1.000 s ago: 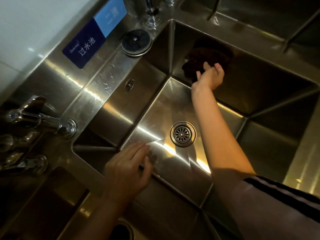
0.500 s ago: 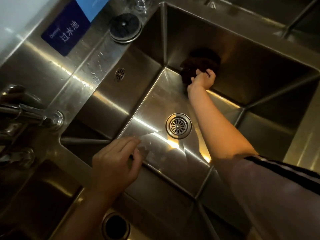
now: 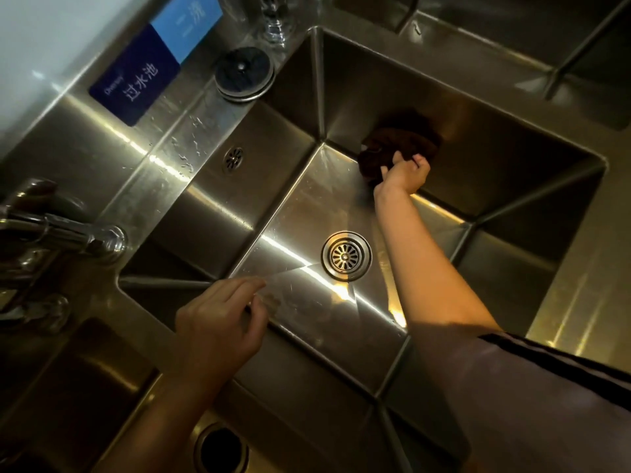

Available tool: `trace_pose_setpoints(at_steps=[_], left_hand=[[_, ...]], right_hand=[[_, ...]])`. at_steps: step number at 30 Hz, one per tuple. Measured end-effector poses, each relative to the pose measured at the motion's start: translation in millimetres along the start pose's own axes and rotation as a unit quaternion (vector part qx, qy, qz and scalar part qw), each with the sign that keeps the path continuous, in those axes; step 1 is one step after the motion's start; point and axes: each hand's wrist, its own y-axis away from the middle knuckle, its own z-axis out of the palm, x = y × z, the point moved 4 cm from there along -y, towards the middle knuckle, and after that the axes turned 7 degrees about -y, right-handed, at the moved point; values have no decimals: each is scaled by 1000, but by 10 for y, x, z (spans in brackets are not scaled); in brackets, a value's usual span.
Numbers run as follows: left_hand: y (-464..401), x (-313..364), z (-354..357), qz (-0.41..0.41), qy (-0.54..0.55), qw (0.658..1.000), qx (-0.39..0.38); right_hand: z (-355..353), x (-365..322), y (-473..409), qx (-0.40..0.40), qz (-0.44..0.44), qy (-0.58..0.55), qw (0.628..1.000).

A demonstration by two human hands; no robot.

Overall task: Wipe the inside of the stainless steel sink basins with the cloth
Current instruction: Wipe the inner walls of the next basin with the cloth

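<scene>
A deep stainless steel sink basin [image 3: 239,199] fills the middle of the view, with a round drain [image 3: 346,256] in its floor. My right hand [image 3: 404,177] reaches down into the far corner and grips a dark brown cloth [image 3: 396,145], pressed against the far wall where it meets the floor. My left hand [image 3: 218,322] rests on the near rim of the basin, fingers loosely spread and holding nothing. A second basin [image 3: 532,46] lies beyond at the upper right, and a third [image 3: 68,387] at the lower left.
A round black stopper [image 3: 243,74] sits on the wet ledge behind the basin, next to a blue sign [image 3: 136,80] on the backsplash. A tap [image 3: 61,233] juts out at the left. An overflow grille [image 3: 233,158] is in the left wall. A round hole [image 3: 222,448] opens in the near counter.
My right hand slid the cloth down the far wall to its bottom edge and curled tighter on it. My left hand stayed on the near rim.
</scene>
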Motion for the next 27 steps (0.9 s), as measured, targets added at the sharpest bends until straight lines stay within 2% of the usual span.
trace_pose_setpoints(at_steps=[5, 10, 15, 21, 27], left_hand=[[-21, 51, -13, 2, -26, 1000, -3], [42, 218, -31, 4, -70, 996, -53], [191, 398, 21, 42, -61, 996, -53], [211, 336, 153, 39, -54, 994, -81], [225, 307, 213, 38, -40, 995, -82]], right_hand=[[184, -464, 369, -33, -61, -64, 996], [194, -726, 479, -52, -69, -85, 993], [17, -504, 228, -20, -61, -35, 997], [-305, -72, -277, 31, -23, 72, 997], [-553, 189, -589, 58, 3, 57, 997]])
